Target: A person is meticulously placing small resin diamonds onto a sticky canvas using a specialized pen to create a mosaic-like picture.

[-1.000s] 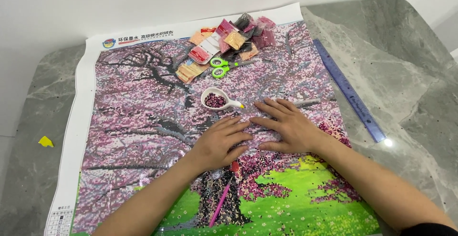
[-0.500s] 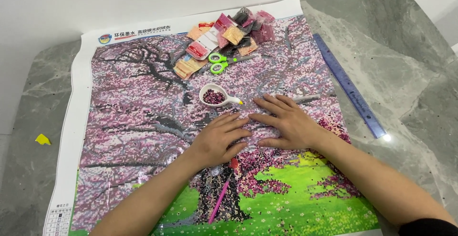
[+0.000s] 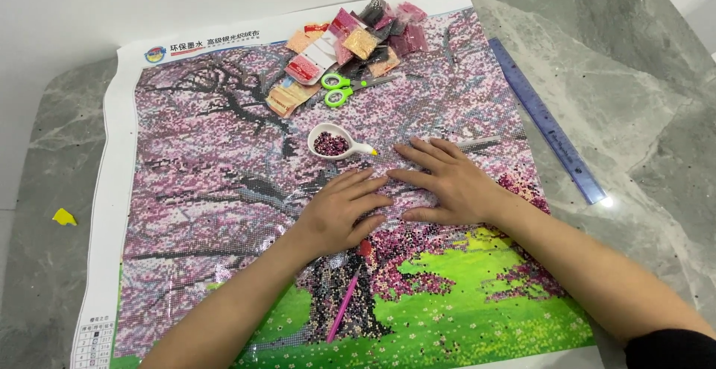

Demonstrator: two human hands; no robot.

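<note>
Nothing was held in either grip. The left hand [image 3: 339, 212] was laid flat, palm down, with its fingers spread and stretched out, on the diamond-painting canvas [image 3: 224, 212]. The right hand [image 3: 447, 182] was pressed flat in the same way just beside it, its fingers pointed toward the left; the fingertips of the two hands were nearly met over the middle of the picture, where a dark tree trunk and pink blossom were shown.

Just beyond the fingertips, a small white tray [image 3: 335, 142] with a spout was set on the canvas, and dark purple beads were seen inside it. Below the left hand, a pink pen tool [image 3: 344, 305] was laid on the canvas along the dark trunk, its upper end close to the heel of the hand.

Farther up, a pair of green-handled scissors [image 3: 339, 89] was placed on the canvas, and beside and above it a heap of small bead packets [image 3: 358, 41] in pink, orange, dark red and grey was spread near the top edge.

The canvas was spread over most of a grey marble-patterned bench [image 3: 649, 115]. To the right of the canvas, a long blue ruler [image 3: 548, 123] was laid slantwise on the bench, well apart from the right hand. Near the left edge of the bench, a small yellow scrap [image 3: 64, 217] was seen apart from everything else.
</note>
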